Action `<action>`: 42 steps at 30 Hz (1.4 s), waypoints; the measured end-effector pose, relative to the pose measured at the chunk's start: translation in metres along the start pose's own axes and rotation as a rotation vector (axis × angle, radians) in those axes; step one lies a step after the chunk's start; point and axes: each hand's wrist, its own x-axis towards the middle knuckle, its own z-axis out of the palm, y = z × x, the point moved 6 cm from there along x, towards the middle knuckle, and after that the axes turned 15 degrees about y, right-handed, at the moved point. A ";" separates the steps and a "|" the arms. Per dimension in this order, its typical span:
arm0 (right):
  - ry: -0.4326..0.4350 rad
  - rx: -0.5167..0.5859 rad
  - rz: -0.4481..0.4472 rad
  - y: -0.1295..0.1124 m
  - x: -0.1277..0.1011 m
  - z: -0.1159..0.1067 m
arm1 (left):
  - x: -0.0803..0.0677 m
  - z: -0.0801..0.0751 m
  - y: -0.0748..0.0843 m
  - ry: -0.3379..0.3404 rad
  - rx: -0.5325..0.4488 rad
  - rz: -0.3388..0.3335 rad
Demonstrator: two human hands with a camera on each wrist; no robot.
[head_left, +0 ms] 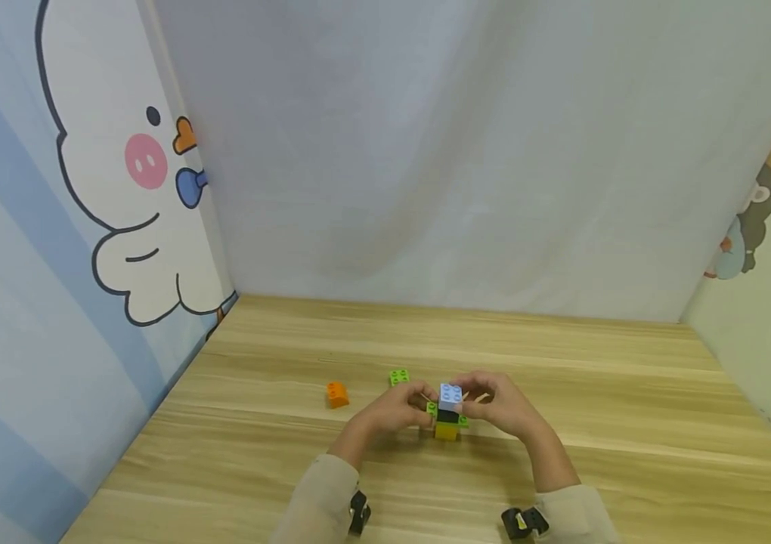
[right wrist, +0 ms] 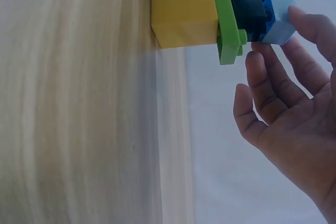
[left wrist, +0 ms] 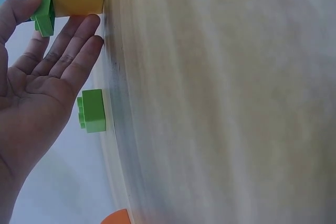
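1. The right hand (head_left: pixel 500 406) pinches the light-blue block (head_left: pixel 450 397) atop the black block (head_left: pixel 447 416).
2. The left hand (head_left: pixel 395 409) grips the green plate (head_left: pixel 431 409) beneath that.
3. Below, the yellow block (head_left: pixel 447 432) stands on the wood-grain desk (head_left: pixel 256 453), before a pale curtain (head_left: pixel 460 151).

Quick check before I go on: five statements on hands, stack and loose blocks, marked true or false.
1. The right hand pinches the light blue block. True.
2. The yellow block is lowest in the stack. True.
3. The light blue block sits directly on the yellow block. False: the black block and green plate lie between.
4. The left hand is clear of the stack. False: its thumb touches the green plate.
5. The orange block touches the loose green block. False: they lie apart on the table.
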 end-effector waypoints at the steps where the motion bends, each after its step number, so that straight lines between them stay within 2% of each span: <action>1: -0.003 0.000 0.002 0.000 0.000 0.000 | 0.000 0.000 0.000 0.001 0.003 0.002; 18: -0.033 -0.061 -0.023 -0.003 -0.001 0.001 | -0.001 0.000 0.000 -0.007 0.005 0.001; 28: -0.026 -0.156 -0.034 -0.004 0.003 0.002 | 0.002 0.001 -0.001 -0.021 0.004 0.013; 38: -0.017 -0.116 -0.031 -0.004 0.000 0.000 | 0.004 0.000 0.001 -0.028 0.003 0.028; 42: -0.027 -0.092 0.004 -0.004 -0.005 0.001 | 0.003 0.001 0.000 -0.026 0.026 0.038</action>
